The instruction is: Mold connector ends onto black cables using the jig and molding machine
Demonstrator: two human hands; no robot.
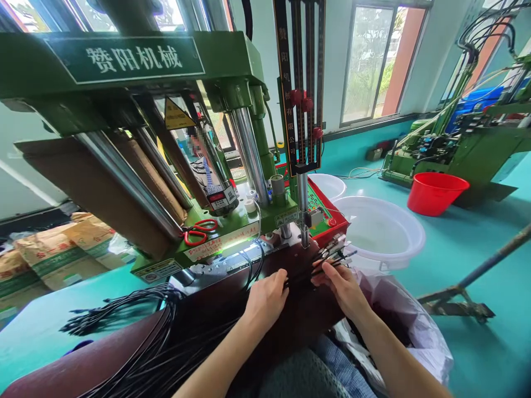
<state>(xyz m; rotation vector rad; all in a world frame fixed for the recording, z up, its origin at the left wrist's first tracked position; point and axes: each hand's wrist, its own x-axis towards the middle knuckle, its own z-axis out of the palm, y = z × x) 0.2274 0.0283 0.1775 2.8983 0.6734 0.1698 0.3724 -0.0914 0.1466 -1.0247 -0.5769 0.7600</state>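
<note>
Head view: a bunch of thin black cables with metal plug ends (332, 251) is gripped by both hands at the front edge of the dark brown worktable (124, 348), just below the green vertical moulding machine (232, 72). Left hand (265, 298): curled shut on the cables. Right hand (341, 284): fingers pinched round the plug ends. One pair of red-handled scissors (199, 231) is seen on the machine. Two white plastic basins (379, 232) and one red plastic bucket (435, 192) are seen on the teal floor.

You are showing two bare forearms, with no sleeves, gloves, rings or watch on your left hand (265, 301) or right hand (342, 287). You are wearing blue-and-white checked fabric over your lap (332, 365).
</note>
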